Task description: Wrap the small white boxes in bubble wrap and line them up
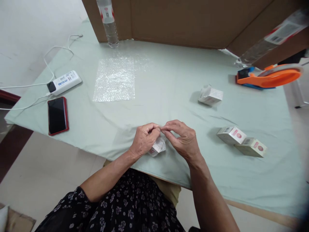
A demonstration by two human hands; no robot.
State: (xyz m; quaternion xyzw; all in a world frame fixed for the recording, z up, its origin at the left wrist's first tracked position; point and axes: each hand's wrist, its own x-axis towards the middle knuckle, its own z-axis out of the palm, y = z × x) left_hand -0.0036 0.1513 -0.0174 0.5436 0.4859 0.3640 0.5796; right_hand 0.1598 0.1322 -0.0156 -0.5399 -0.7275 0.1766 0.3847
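Near the table's front edge my left hand and my right hand meet, fingers pinched together over a small box wrapped in bubble wrap. Both hands grip it; the box shows white with a bit of red under the wrap. A flat sheet of bubble wrap lies farther back on the pale green tablecloth. Another wrapped box rests to the right, and two bare white boxes with red dots lie side by side beyond my right hand.
An orange tape dispenser sits at the far right. Two clear water bottles stand or lean by cardboard boxes at the back. A phone in a red case and a white power strip with cables lie at left.
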